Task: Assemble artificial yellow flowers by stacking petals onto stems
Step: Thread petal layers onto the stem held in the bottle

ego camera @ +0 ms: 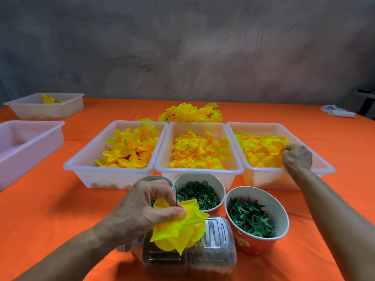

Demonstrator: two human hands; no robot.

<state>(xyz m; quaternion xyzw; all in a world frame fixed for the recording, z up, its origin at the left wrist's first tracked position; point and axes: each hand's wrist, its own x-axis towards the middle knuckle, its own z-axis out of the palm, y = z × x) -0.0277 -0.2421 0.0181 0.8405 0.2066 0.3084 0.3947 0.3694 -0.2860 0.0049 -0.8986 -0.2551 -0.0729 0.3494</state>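
Observation:
My left hand point(146, 205) pinches a part-built yellow flower point(180, 226) with a thin dark stem point(176, 196) sticking up through its petals, low in the middle of the view. My right hand point(297, 157) reaches into the right white tray point(304, 179), its curled fingers pinching at the yellow petals point(261, 151) there. Two more white trays, the left one point(85, 163) and the middle one point(198, 173), hold other yellow petals. A pile of finished yellow flowers point(190, 113) lies behind the trays.
A paper cup of green rings point(197, 194) and a red cup of green star-shaped calyxes point(251, 220) stand before the trays. A clear plastic jug point(203, 254) lies on its side below my left hand. Two more white trays point(26, 142) point(46, 106) sit at far left on the orange cloth.

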